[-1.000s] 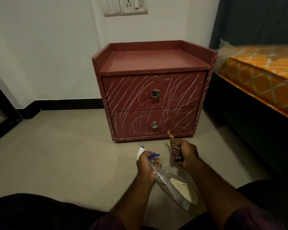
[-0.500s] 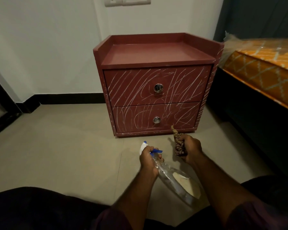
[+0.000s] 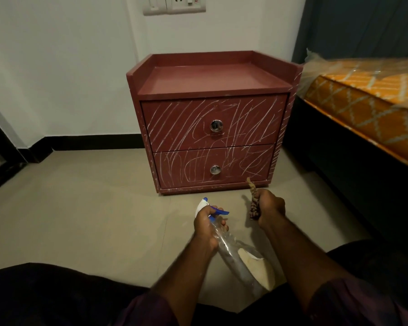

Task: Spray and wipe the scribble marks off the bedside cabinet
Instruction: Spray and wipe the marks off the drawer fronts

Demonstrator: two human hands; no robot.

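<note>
A dark red bedside cabinet (image 3: 212,83) stands on the floor against the white wall. White scribble marks (image 3: 245,118) cover both drawer fronts and its right edge; each drawer has a round metal knob. My left hand (image 3: 206,225) grips the neck of a clear spray bottle (image 3: 240,255) with a white and blue trigger head, its nozzle facing the cabinet. My right hand (image 3: 267,207) holds a bunched patterned cloth (image 3: 253,203) just in front of the cabinet's lower right corner. Both hands are low, short of the cabinet.
A bed with an orange patterned mattress (image 3: 368,107) stands close on the right. A dark door frame (image 3: 0,147) is at the left. A switch plate (image 3: 174,5) sits on the wall above. My dark-clothed legs (image 3: 57,292) fill the bottom on the tiled floor (image 3: 85,208).
The view has tilted, so the cabinet sits a little lower in frame. Both hands keep the same grip and stay just in front of the cabinet's base.
</note>
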